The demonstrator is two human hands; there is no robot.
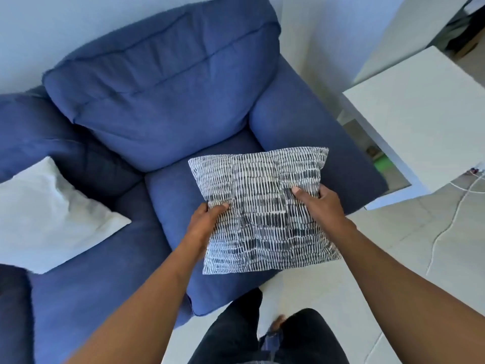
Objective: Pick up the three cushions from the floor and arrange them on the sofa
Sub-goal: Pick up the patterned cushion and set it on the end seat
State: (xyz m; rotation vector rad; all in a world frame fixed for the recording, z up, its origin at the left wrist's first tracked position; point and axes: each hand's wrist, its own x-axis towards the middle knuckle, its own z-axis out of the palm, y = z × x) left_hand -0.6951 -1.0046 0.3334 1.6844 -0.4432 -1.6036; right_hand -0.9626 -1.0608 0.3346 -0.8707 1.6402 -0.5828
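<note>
I hold a patterned cushion (262, 206), white with dark blue dashes, flat above the right seat of the blue sofa (157, 106). My left hand (206, 219) grips its left edge and my right hand (319, 203) grips its right edge, thumbs on top. A plain white cushion (49, 216) lies on the sofa's left seat, leaning against the back cushion. No third cushion is in view.
A white table (425, 114) stands right of the sofa's armrest (301, 122). A white cable (451, 219) trails over the pale tiled floor. My legs in dark trousers (236, 334) stand close to the seat's front edge.
</note>
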